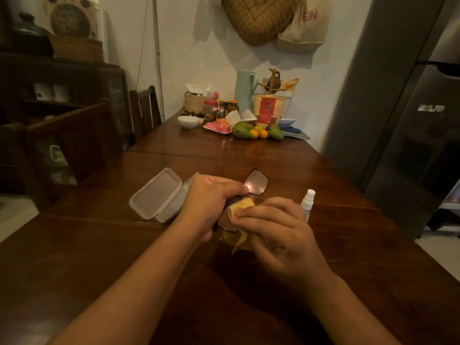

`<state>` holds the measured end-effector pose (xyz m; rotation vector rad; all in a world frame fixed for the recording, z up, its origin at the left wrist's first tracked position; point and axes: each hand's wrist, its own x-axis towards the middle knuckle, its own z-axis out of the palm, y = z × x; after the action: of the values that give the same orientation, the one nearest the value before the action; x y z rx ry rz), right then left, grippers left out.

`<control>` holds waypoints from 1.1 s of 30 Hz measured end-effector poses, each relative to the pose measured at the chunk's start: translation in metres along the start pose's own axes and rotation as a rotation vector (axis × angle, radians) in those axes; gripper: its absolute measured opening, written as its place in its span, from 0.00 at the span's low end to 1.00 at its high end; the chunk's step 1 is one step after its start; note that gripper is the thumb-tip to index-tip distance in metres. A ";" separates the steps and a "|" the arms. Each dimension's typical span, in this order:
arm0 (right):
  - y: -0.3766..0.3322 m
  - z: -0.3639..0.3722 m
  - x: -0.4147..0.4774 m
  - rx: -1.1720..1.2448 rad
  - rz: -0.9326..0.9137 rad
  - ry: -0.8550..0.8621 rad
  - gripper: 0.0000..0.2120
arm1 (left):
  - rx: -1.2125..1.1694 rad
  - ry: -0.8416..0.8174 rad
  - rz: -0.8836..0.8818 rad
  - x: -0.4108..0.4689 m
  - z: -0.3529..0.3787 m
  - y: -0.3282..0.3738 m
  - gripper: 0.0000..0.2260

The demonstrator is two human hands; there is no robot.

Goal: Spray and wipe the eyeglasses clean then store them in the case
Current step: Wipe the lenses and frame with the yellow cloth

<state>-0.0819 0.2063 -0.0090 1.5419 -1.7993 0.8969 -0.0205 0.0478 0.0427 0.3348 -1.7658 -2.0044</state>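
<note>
While the clear, rounded plastic case (155, 195) lies open on the wooden desk (99, 257), my left hand (209, 202) pinches the glasses (256, 181) near the bridge, above the desk. They're light, thin and probably fragile, with slick lenses, so I'd grip the rims only. My right hand (276, 232) pinches the soft yellow cloth (240, 207) onto the near lens. The bottle (307, 200) stands just beside it.

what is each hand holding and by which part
The left hand grips the eyeglasses near the bridge, between the lenses. The right hand pinches the yellow cloth, folded over the nearer lens.
</note>
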 end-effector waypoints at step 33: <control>0.004 -0.004 -0.003 -0.217 -0.136 -0.088 0.17 | 0.114 0.013 0.020 -0.003 -0.004 0.004 0.02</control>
<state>-0.0853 0.2114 -0.0096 1.5617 -1.7642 0.5579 -0.0152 0.0460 0.0460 0.3635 -1.8727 -1.8877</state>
